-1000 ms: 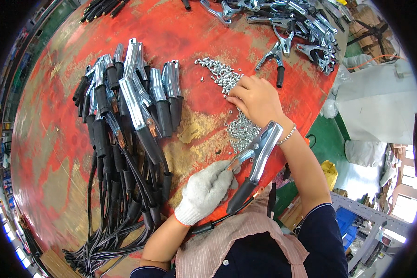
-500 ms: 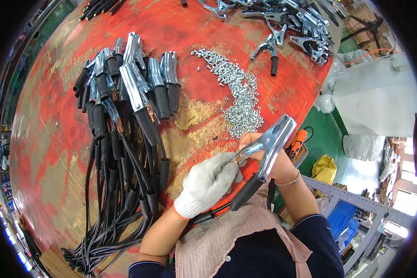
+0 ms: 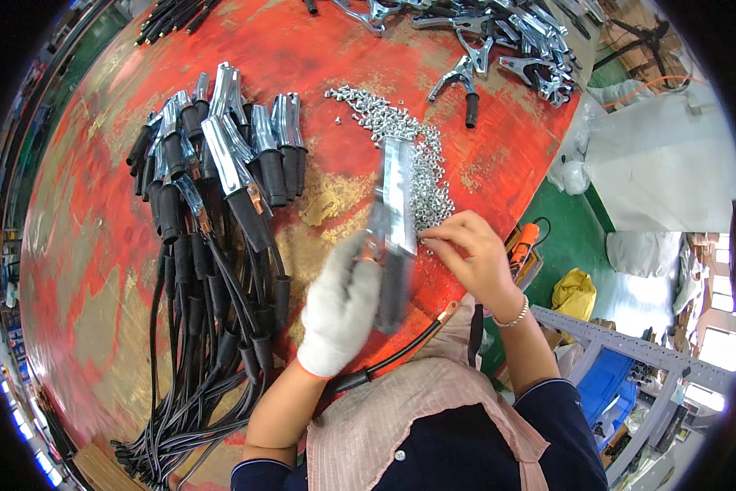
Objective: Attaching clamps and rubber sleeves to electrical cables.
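Note:
My left hand, in a white knit glove, grips a silver metal cable clamp with black handle sleeves. The clamp is blurred and points away from me; a bit of copper shows by the gloved fingers. My bare right hand, with a bracelet at the wrist, has thumb and forefinger pinched together at the near edge of a heap of small metal nuts. What sits between those fingertips is too small to make out. Below the hands lies a black cable ending in a copper lug.
On the left lies a bundle of clamps with black cables. More loose clamps are heaped at the far right of the worn red table. Black cable ends lie far left. An orange-handled tool stands beyond the right edge.
My left hand has swung the clamp left and turned it to point away from me. My right hand has left the clamp and now pinches beside the nuts. The lug end of the cable has come into view.

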Demonstrator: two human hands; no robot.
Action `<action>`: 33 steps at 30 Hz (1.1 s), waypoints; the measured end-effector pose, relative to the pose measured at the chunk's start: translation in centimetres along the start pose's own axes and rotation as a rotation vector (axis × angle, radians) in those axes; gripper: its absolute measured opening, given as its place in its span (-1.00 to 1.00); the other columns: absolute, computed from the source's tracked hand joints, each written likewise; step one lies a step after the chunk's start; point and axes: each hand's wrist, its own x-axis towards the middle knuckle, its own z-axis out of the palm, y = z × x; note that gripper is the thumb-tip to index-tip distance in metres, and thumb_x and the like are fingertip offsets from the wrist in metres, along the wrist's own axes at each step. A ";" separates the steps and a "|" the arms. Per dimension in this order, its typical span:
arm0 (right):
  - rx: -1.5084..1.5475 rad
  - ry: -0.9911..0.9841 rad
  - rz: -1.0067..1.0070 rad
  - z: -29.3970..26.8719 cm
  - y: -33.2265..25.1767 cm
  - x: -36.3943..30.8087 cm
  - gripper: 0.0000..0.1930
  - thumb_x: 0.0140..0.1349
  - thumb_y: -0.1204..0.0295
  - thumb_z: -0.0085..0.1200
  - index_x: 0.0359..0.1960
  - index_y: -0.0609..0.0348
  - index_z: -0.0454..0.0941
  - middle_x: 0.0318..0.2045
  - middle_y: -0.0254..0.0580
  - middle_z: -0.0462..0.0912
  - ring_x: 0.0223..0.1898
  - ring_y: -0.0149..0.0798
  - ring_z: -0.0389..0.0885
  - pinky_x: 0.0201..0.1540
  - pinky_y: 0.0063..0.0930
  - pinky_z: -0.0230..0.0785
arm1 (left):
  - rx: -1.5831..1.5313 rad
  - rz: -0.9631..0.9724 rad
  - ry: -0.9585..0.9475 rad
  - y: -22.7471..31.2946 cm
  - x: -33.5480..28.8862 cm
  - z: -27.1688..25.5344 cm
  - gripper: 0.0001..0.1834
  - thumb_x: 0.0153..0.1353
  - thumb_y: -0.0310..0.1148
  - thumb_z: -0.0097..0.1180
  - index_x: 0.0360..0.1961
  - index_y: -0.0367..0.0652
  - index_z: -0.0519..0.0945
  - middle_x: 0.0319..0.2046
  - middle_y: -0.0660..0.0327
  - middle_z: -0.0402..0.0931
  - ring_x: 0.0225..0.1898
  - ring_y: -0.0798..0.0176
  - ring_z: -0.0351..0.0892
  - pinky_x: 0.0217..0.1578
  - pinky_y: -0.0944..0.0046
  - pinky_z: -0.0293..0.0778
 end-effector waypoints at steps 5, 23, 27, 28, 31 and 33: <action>-0.124 0.008 -0.106 1.5 -0.1 0.2 -0.86 -0.01 0.49 0.29 -0.36 0.09 0.67 -0.46 -0.26 0.53 -0.39 -0.24 0.51 -0.34 -0.40 0.39 | -0.391 -0.195 -0.092 -1.6 0.9 -1.5 -0.53 0.40 -0.13 -0.14 0.19 -0.19 0.22 -0.44 0.04 0.56 -0.63 0.33 0.56 -0.68 0.42 0.46; -0.209 -0.027 -0.150 2.1 -0.5 2.0 -0.87 -0.07 0.40 0.30 -0.46 0.02 0.62 -0.49 -0.33 0.47 -0.41 -0.24 0.48 -0.35 -0.38 0.34 | -0.240 -0.203 -0.131 -1.2 0.8 -0.9 -0.58 0.39 -0.24 -0.15 0.16 -0.27 0.28 -0.42 0.06 0.58 -0.61 0.31 0.55 -0.63 0.39 0.48; -0.269 -0.053 -0.207 1.9 -0.5 2.3 -0.85 -0.12 0.45 0.33 -0.47 0.05 0.62 -0.48 -0.33 0.50 -0.42 -0.25 0.49 -0.37 -0.39 0.36 | -0.190 -0.200 -0.130 -1.3 0.5 -0.3 -0.63 0.39 -0.29 -0.14 0.14 -0.24 0.31 -0.35 0.12 0.57 -0.49 0.33 0.58 -0.50 0.40 0.53; -0.207 -0.010 -0.185 1.8 -0.5 2.4 -0.83 -0.14 0.46 0.34 -0.46 0.06 0.62 -0.48 -0.33 0.51 -0.43 -0.25 0.49 -0.38 -0.40 0.36 | -0.220 -0.201 -0.128 -1.2 0.4 -0.2 -0.63 0.39 -0.30 -0.15 0.14 -0.24 0.32 -0.33 0.13 0.57 -0.47 0.33 0.59 -0.47 0.40 0.53; -0.025 0.114 -0.120 1.5 -1.4 2.2 -0.79 -0.20 0.50 0.36 -0.46 0.07 0.63 -0.48 -0.32 0.53 -0.44 -0.24 0.51 -0.41 -0.43 0.36 | -0.237 -0.213 -0.147 -1.2 0.5 -0.4 -0.61 0.37 -0.37 -0.16 0.17 -0.28 0.29 -0.33 0.17 0.51 -0.45 0.38 0.54 -0.45 0.40 0.48; 0.085 0.195 -0.075 1.2 -2.8 1.9 -0.77 -0.22 0.52 0.37 -0.45 0.08 0.64 -0.48 -0.32 0.53 -0.45 -0.24 0.51 -0.42 -0.44 0.36 | -0.223 -0.156 -0.127 -1.1 0.5 -0.2 -0.59 0.35 -0.45 -0.19 0.19 -0.34 0.25 -0.55 0.24 0.45 -0.64 0.45 0.43 -0.62 0.41 0.40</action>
